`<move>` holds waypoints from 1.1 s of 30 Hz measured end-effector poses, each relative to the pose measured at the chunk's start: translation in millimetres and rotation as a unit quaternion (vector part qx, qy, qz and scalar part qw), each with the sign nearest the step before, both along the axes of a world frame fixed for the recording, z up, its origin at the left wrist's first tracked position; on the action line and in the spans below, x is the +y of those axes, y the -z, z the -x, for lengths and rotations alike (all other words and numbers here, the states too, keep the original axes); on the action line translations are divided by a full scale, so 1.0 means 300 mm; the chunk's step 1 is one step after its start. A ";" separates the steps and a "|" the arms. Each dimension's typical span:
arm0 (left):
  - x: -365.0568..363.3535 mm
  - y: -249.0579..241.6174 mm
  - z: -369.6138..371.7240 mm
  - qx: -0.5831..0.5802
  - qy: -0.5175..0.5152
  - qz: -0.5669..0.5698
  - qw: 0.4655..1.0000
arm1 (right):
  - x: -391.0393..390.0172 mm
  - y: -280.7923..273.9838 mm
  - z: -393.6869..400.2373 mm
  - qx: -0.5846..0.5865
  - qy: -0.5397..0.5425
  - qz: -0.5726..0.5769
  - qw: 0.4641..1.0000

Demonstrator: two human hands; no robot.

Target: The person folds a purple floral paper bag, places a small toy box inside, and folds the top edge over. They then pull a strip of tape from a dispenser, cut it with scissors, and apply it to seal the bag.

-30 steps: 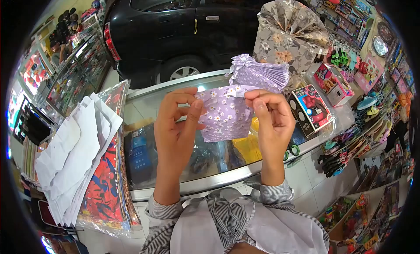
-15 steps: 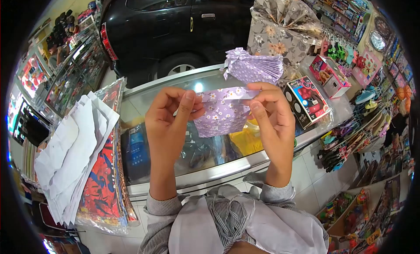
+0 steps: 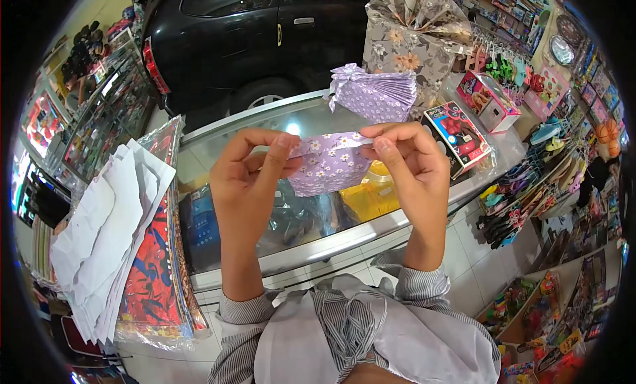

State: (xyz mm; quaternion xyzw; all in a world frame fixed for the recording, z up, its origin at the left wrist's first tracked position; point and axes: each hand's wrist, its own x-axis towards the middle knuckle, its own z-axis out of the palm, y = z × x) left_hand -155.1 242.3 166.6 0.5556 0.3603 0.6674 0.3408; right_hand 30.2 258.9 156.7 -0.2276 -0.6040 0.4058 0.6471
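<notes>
Left hand: the left hand [image 3: 248,179] is raised in front of the chest, thumb and forefinger pinched together on the left top edge of the folded sheet of lilac paper printed with small white flowers [image 3: 326,164].
Right hand: the right hand [image 3: 411,169] mirrors it, fingertips clamped on the right top edge of the same sheet, where a narrow fold runs along the rim.
Lilac paper: held in the air between both hands, above the glass tabletop [image 3: 218,145] and touching nothing else; its lower part hangs free and tapers toward a blunt corner.
Handling: it looks thin, very light and limp, likely to crease or tear if pulled hard. The creased upper edge seems the stiffest place to grip; the loose lower flap would flop.
Behind it: a pleated lilac paper fan with a ribbon bow [image 3: 374,96] lies on the tabletop just beyond the hands, and a large bundle wrapped in grey floral paper [image 3: 411,36] stands behind that.
To the right: two boxed toys in clear wrap [image 3: 460,132] near the tabletop's end.
To the left: a stack of white paper sheets [image 3: 106,232] lying on red printed wrapping sheets in plastic [image 3: 156,271].
Background: a black car [image 3: 238,40] beyond the tabletop.
</notes>
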 end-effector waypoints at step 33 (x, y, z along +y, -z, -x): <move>-0.160 0.184 -0.018 0.010 -0.052 -0.124 0.991 | -0.203 0.087 0.002 -0.046 0.092 -0.016 0.995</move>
